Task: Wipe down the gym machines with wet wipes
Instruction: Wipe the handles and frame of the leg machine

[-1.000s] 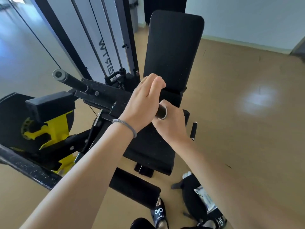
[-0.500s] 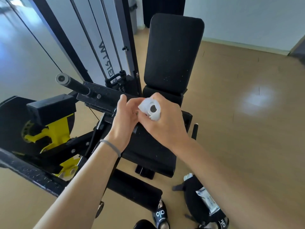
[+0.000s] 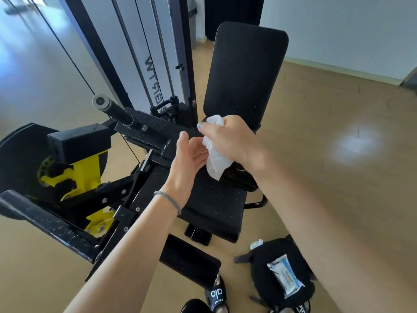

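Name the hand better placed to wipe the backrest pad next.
Right. The right hand already grips the wet wipe just below the backrest pad; the left hand is open, holding nothing, farther from it.

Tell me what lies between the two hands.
In the head view, the white wet wipe hangs between them: the right hand pinches it, and the open left hand is beside it.

Single head view, steeply downward, close above the gym machine.
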### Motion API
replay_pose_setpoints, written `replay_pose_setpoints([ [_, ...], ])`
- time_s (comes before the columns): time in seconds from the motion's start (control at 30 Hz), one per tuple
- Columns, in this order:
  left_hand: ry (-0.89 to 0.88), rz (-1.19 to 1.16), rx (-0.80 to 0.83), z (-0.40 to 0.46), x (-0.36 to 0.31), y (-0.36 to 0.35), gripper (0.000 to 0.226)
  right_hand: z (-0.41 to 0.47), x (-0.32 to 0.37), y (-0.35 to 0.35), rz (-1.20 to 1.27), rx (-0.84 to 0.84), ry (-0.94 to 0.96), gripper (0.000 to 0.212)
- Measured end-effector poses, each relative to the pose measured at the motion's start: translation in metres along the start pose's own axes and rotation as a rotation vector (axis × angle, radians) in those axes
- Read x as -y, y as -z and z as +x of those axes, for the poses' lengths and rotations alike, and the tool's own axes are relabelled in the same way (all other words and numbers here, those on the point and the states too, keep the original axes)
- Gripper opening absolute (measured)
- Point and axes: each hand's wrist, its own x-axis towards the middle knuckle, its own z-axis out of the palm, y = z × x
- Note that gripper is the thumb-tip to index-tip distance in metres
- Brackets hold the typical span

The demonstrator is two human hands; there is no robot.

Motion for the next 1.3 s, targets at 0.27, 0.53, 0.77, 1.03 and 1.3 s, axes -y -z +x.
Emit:
replay_pose_setpoints([
  [0.27,-0.066,0.016,0.038,0.0,-0.008,0.008,0.076,-0.017,-0.038,-0.043,-0.309,-0.594,0.512,0.044],
  [0.53,-0.13,0.004,-0.032,-0.005,-0.023,-0.016,0.067,-0.009,-0.011,-0.005,0.113,-0.187,0.123,0.051],
  [0.77,-0.325,0.197,-0.091,-0.015,-0.03,-0.046,0.058,-0.027,-0.089,0.025,0.193,-0.693,0.076,0.035],
  [1.03,-0.362,0.202,-0.265,-0.017,-0.017,-0.062,0.049,-0.048,-0.196,0.006,-0.919,-0.193,0.42,0.071],
  [1.3,-0.359,0.216,-0.364,-0.017,-0.019,-0.071,0.043,-0.021,-0.17,0.035,-1.088,-0.111,0.415,0.098],
])
